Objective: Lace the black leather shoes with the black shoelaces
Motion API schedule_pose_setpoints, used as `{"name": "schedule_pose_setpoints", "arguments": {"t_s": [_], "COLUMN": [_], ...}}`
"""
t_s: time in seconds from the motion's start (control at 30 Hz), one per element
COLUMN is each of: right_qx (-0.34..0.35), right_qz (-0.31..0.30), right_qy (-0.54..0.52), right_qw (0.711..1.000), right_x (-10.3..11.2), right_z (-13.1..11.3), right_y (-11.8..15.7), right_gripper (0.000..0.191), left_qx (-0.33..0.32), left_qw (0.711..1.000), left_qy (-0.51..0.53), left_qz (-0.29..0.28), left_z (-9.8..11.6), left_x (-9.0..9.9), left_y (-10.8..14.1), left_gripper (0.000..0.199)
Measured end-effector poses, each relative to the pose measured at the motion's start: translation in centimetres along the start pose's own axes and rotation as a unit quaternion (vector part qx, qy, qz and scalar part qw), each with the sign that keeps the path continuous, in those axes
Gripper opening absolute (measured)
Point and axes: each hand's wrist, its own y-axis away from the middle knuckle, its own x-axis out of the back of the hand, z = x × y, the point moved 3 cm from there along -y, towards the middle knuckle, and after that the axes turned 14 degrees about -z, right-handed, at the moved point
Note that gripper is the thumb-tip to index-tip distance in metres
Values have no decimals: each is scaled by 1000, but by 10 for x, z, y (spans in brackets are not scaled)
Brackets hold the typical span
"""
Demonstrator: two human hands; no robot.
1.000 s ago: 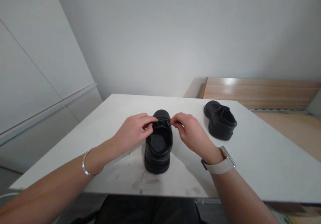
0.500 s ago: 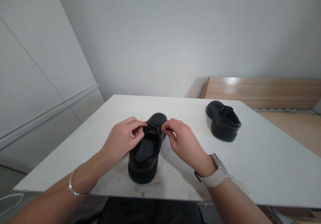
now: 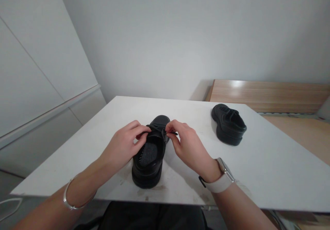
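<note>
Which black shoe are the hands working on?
The nearer shoe, left of the other: left hand and right hand are both at its laces. The far shoe stands back at the right, untouched.

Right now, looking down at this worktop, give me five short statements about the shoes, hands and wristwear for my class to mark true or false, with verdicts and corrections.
1. The near shoe and the far shoe are both black. True.
2. The far shoe lies on its side. False: it stands upright on its sole.
3. The right hand pinches a lace. True.
4. The left hand lies flat on the table. False: its fingers are at the near shoe's lacing.
5. The near shoe's toe points away from the person. True.
</note>
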Motion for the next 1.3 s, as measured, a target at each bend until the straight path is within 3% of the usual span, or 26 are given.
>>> {"name": "schedule_pose_setpoints", "arguments": {"t_s": [0.13, 0.27, 0.43, 0.77, 0.93, 1.03, 1.13, 1.23, 1.3], "right_qx": [18, -19, -63, -100, -127, -99, -39, 14, 44], "right_qz": [9, 19, -35, -142, -174, -121, -6, 112, 151], "right_qy": [107, 158, 124, 258, 288, 284, 179, 18, -58], "right_qw": [994, 987, 990, 950, 933, 946, 983, 993, 986], "right_x": [0, -2, -10, -8, -5, -1, 9, 21, 24], "right_z": [-9, -11, -20, -57, -58, -53, -53, -53, -53], "right_y": [-2, -2, 2, -12, -17, -18, -16, -12, -10], "right_gripper": [15, 13, 18, 26, 28, 23, 16, 11, 11], "left_qx": [2, 6, 21, 20, -3, -42, -67, -50, -37], "left_qw": [1000, 1000, 1000, 1000, 1000, 998, 986, 960, 940], "left_qy": [-3, -6, 0, 6, -1, 6, 85, 238, 317], "left_qz": [7, 7, -1, -15, -10, 54, 126, 137, 122], "left_z": [1, 2, 4, 10, 14, 21, 29, 30, 28], "left_x": [-2, -1, -2, 0, 1, 10, 22, 27, 25], "left_y": [1, 3, 4, 2, -1, -3, -6, -12, -17], "left_gripper": [28, 28, 29, 27, 22, 18, 16, 15, 17]}}
